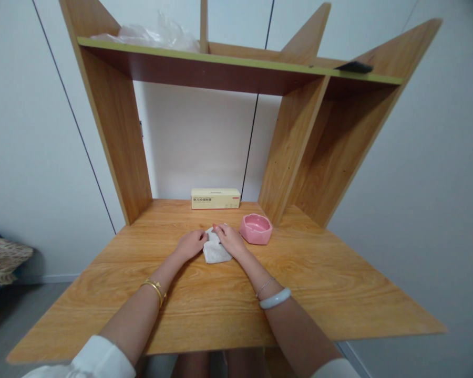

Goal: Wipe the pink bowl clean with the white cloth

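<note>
We seem to be in a home — a wood-grain desk point(205, 323) beneath our right hand point(229, 239), its shelf point(213, 68) above and beyond, patterned fabric point(3, 256) well out past our left hand point(189, 245).

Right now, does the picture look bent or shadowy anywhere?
Head view: the wooden shelf unit splays outward, as through a wide lens; shadow darkens its right compartment; the left hand, right hand and white cloth are softly lit.
</note>
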The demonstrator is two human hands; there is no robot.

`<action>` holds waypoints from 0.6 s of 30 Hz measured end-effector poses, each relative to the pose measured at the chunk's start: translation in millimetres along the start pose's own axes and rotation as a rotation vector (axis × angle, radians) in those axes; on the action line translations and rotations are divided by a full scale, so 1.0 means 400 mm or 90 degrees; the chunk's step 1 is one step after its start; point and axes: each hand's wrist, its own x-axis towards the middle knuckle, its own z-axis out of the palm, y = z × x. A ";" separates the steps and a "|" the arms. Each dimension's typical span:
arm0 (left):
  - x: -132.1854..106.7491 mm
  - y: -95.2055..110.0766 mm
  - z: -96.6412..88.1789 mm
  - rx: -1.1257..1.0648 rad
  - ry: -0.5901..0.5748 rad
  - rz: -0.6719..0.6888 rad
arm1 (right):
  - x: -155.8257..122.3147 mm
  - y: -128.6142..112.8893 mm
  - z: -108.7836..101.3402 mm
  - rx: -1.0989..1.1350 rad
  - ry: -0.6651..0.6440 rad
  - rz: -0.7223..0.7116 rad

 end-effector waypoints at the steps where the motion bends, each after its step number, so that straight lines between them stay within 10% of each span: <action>1: 0.000 0.000 0.000 0.001 0.000 0.000 | 0.000 0.000 0.001 -0.001 0.001 0.003; 18: -0.001 0.002 -0.002 0.009 0.002 0.000 | 0.006 0.016 0.011 0.010 0.001 0.009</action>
